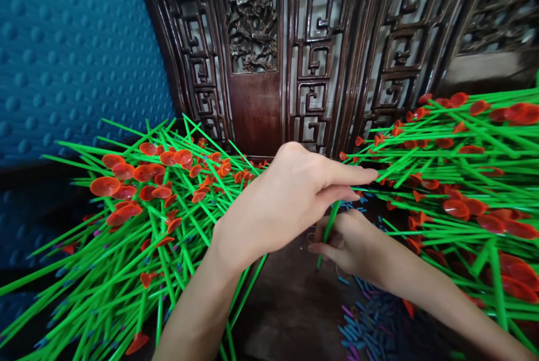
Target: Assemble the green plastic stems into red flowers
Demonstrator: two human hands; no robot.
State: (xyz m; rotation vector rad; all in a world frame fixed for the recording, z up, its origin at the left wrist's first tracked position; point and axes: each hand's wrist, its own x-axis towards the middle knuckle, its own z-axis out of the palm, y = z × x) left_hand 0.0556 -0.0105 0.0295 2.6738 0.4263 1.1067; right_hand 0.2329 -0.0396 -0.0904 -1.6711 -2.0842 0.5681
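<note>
My left hand (290,190) reaches across the middle from the left, back of the hand up. Its fingers point right and press together around the upper part of a bright green plastic stick (330,223); the grip itself is partly hidden. Just below, my right hand (343,240) pinches the lower part of this stick between thumb and fingers. The stick stands tilted, with its lower end poking out beneath. Its upper end is out of sight behind my left hand.
Green sticks with orange suction cups form a heap (143,226) on the left and another heap (471,181) on the right. Small blue and purple pieces (374,316) lie on the dark tabletop (282,305). Behind stands a carved wooden panel (255,108), beside a blue studded surface (76,58).
</note>
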